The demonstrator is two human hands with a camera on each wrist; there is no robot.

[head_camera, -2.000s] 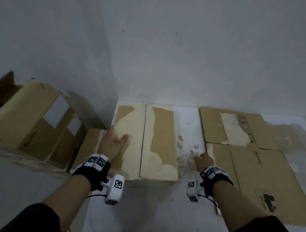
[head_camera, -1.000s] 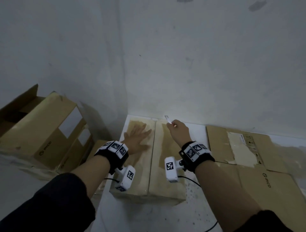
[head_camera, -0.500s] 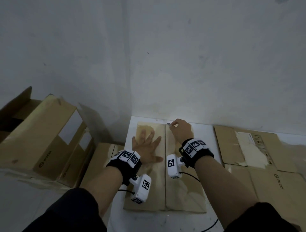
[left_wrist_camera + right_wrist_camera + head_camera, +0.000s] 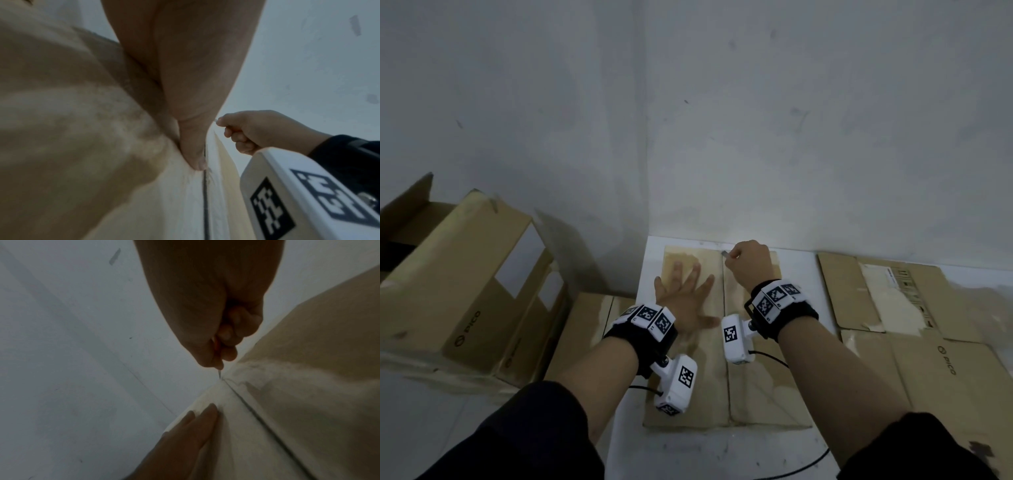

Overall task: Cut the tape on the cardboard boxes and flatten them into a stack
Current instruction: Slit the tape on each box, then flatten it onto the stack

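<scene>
Running from twelve to six, the box [image 4: 753, 383] seam [image 4: 725, 342] starts under the blade [image 4: 723, 253] clenched in the right hand [image 4: 751, 262], left hand [image 4: 685, 301] flat at nine.

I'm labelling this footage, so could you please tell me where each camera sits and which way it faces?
Head: on the head, looking down at the box; both forearms show.
Left wrist: under the left hand, looking along the seam.
Right wrist: under the right hand, looking at the blade.
Shared: both wrist views show the seam and the other hand.

A bare storeroom corner; scuffed white walls [image 4: 791, 137]; cardboard boxes [image 4: 458, 274] piled on a pale floor [image 4: 431, 411].
</scene>
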